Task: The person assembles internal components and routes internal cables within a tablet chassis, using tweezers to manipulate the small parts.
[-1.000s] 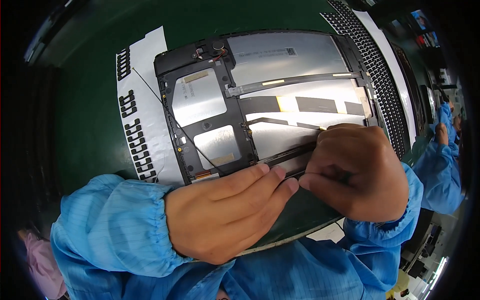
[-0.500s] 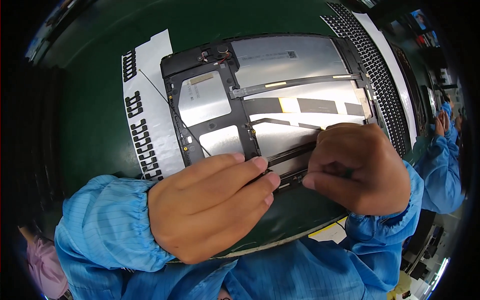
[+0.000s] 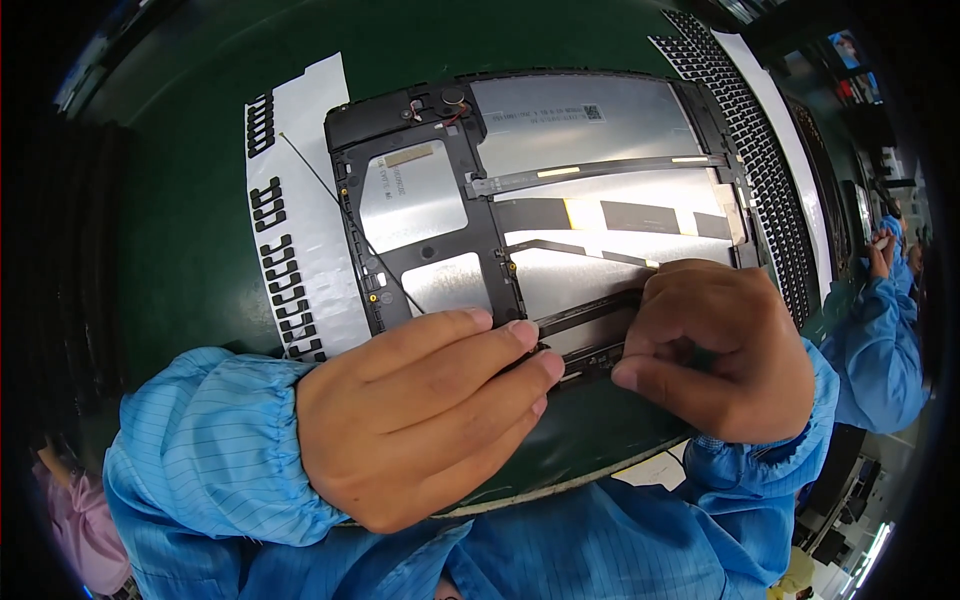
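Opened tablet chassis (image 3: 560,200) lies flat on the green counter (image 3: 180,220), back cover off, silver shielding and black inner frame exposed; it fills the centre to 1 o'clock of the view. Left hand (image 3: 420,420) comes in from 7 o'clock, palm down, fingers (image 3: 500,340) straight and pressed together, tips touching the chassis's near edge at about 6 o'clock of the unit. No pinch there: grip flat and extended, holding nothing I can see, just bearing on the frame. Right hand (image 3: 715,350) comes in from 5 o'clock, curled tight, thumb and forefinger closed down at the same near edge; narrow pinch grip, but what's between the tips is hidden by the knuckles, so I cannot tell whether it holds a part. Hands are just beside each other, fingertips nearly meeting over a dark strip (image 3: 590,312) running along the lower edge of the chassis. Flat flex cables (image 3: 600,170) cross the shielding left to right above the hands. White backing sheet (image 3: 295,230) with rows of small black adhesive pieces lies at 10 o'clock, touching the chassis's left side; a thin black wire (image 3: 320,180) crosses it diagonally. Perforated black-dotted strip (image 3: 750,150) at 2 o'clock. Both sleeves blue. Another person in blue (image 3: 880,310) at 3 o'clock, well apart.
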Demonstrator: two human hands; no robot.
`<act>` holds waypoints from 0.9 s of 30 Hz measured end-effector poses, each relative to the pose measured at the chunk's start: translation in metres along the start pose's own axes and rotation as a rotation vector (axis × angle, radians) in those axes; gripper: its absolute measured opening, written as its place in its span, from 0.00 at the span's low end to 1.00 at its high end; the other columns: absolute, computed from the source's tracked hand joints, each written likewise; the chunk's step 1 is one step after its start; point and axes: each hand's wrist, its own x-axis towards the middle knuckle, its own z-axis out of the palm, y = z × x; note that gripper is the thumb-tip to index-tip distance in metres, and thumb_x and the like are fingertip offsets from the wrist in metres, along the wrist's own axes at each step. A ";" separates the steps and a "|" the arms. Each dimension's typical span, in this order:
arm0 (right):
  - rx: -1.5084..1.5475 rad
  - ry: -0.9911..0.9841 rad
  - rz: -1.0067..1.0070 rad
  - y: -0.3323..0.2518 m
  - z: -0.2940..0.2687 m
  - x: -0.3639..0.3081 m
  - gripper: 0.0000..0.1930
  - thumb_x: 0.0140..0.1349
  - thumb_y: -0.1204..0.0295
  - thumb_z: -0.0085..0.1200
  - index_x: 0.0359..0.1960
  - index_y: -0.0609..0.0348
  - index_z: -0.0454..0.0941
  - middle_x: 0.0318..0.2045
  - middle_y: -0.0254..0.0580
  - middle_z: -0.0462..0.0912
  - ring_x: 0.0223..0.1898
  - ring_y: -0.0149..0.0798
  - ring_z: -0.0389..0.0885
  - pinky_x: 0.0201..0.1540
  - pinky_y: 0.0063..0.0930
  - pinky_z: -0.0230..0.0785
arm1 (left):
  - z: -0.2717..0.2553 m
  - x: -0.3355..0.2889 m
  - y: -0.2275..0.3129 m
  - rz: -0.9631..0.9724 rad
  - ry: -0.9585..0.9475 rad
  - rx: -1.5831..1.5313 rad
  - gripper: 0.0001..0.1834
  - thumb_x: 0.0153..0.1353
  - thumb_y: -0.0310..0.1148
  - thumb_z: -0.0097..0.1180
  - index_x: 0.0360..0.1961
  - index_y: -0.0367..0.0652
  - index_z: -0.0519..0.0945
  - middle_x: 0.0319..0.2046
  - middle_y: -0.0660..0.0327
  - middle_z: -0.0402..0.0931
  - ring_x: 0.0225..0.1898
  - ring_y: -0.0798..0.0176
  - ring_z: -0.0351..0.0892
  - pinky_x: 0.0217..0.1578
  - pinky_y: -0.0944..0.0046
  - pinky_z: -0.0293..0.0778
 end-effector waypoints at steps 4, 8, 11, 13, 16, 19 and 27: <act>-0.021 0.007 -0.027 0.002 0.002 0.000 0.06 0.38 0.76 0.58 0.17 0.62 0.73 0.14 0.40 0.70 0.16 0.35 0.70 0.18 0.24 0.60 | 0.000 0.001 0.001 -0.006 -0.008 -0.002 0.14 0.42 0.22 0.56 0.34 0.37 0.76 0.40 0.55 0.73 0.44 0.54 0.72 0.41 0.58 0.72; -0.062 0.038 -0.072 0.004 0.005 -0.001 0.06 0.38 0.77 0.58 0.16 0.62 0.72 0.13 0.40 0.69 0.16 0.35 0.69 0.18 0.25 0.59 | 0.003 0.003 -0.001 0.045 0.008 0.001 0.12 0.43 0.22 0.55 0.33 0.35 0.76 0.39 0.54 0.74 0.42 0.53 0.73 0.42 0.58 0.72; -0.092 0.044 -0.092 0.004 0.007 0.004 0.06 0.37 0.77 0.58 0.16 0.62 0.72 0.13 0.39 0.69 0.16 0.35 0.69 0.17 0.25 0.59 | 0.007 0.008 0.001 0.125 0.021 0.030 0.11 0.43 0.22 0.54 0.32 0.32 0.76 0.37 0.52 0.74 0.42 0.52 0.73 0.42 0.59 0.72; -0.113 0.051 -0.100 0.002 0.007 0.002 0.06 0.37 0.77 0.58 0.16 0.62 0.72 0.13 0.39 0.69 0.15 0.35 0.68 0.17 0.25 0.58 | 0.012 0.013 0.003 0.188 0.024 0.052 0.11 0.43 0.22 0.54 0.31 0.31 0.76 0.37 0.51 0.74 0.42 0.51 0.73 0.42 0.60 0.72; -0.134 0.062 -0.099 0.002 0.007 0.001 0.06 0.37 0.77 0.57 0.16 0.63 0.72 0.12 0.39 0.68 0.15 0.35 0.68 0.17 0.25 0.57 | 0.017 0.015 0.003 0.216 -0.037 0.078 0.11 0.42 0.22 0.53 0.30 0.29 0.76 0.36 0.50 0.74 0.43 0.50 0.72 0.41 0.62 0.73; -0.140 0.089 -0.058 0.002 0.009 0.000 0.06 0.36 0.77 0.58 0.15 0.62 0.72 0.11 0.38 0.67 0.14 0.36 0.67 0.17 0.25 0.57 | 0.017 0.014 0.001 0.208 -0.016 0.028 0.11 0.43 0.22 0.51 0.30 0.29 0.76 0.35 0.49 0.74 0.43 0.50 0.73 0.38 0.61 0.74; -0.077 0.080 -0.085 0.006 0.010 -0.001 0.06 0.37 0.78 0.58 0.16 0.63 0.72 0.11 0.38 0.67 0.14 0.36 0.66 0.17 0.27 0.55 | 0.007 0.003 -0.001 0.124 0.075 -0.066 0.12 0.39 0.22 0.55 0.29 0.31 0.77 0.32 0.50 0.74 0.37 0.49 0.76 0.34 0.59 0.75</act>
